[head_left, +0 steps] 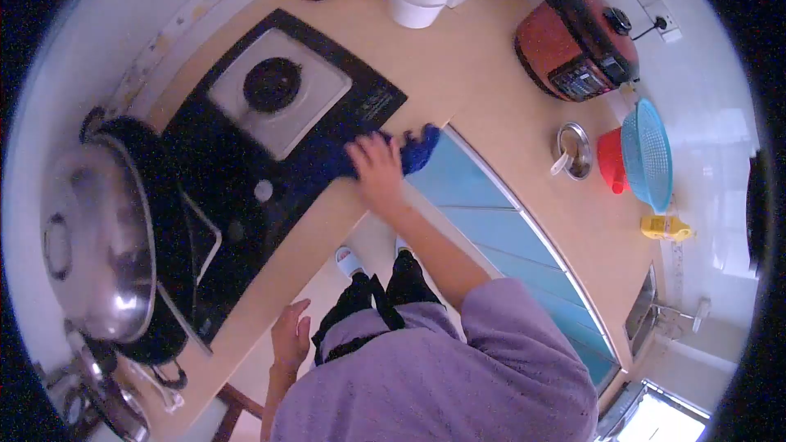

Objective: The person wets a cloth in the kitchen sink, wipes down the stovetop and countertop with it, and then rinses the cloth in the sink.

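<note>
My right hand (pixel 377 168) lies on a dark blue cloth (pixel 420 150) at the front right corner of the black gas stove (pixel 360 96). Its fingers press on the cloth from above, and one end of the cloth hangs past the counter edge. My left hand (pixel 289 336) is in the air in front of the counter, holding nothing, with thumb and fingers apart. The nearer burner (pixel 273 84) sits bare in its square metal plate. On the other burner stands a dark wok (pixel 176 237) with a shiny metal lid (pixel 106 237).
Along the right counter stand a red electric pressure cooker (pixel 573 45), a metal bowl (pixel 573 150) with a spoon, a blue colander (pixel 647 155) and a yellow bottle (pixel 665 227). A white lidded pot (pixel 417 0) stands at the back. Blue cabinet doors (pixel 491 213) are below.
</note>
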A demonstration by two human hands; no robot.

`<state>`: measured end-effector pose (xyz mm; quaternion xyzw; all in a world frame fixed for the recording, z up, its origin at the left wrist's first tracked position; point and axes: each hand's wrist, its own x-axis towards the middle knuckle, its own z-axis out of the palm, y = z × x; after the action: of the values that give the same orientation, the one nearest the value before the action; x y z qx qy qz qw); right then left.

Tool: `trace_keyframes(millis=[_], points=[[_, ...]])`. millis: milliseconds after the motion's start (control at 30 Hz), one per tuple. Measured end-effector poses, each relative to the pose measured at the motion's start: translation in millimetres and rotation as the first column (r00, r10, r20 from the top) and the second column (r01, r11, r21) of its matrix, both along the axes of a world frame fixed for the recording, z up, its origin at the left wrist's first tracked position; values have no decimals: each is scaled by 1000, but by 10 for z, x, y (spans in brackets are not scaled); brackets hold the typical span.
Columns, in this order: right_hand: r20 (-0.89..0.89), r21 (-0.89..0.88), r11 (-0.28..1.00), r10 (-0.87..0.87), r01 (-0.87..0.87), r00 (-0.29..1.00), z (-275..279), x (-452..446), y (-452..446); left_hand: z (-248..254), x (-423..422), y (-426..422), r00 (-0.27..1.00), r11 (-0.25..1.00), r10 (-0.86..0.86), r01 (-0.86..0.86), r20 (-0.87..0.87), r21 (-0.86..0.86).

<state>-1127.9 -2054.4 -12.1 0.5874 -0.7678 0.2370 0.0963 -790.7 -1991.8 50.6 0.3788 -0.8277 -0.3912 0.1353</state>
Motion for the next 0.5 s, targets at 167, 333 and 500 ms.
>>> trace_keyframes(millis=[167, 333, 500], points=[[21, 46, 977, -208, 207, 978, 85, -1211, -247, -84, -500, -62, 996, 996, -85, 84, 28, 35], [-32, -18, 946, -324, 324, 945, -30, -2116, -542, -1, -1052, -42, 987, 991, -128, 122, 100, 58], [-33, -4, 907, -421, 421, 906, -48, -2585, -564, 117, -1513, 119, 982, 987, -160, 156, 96, 42]])
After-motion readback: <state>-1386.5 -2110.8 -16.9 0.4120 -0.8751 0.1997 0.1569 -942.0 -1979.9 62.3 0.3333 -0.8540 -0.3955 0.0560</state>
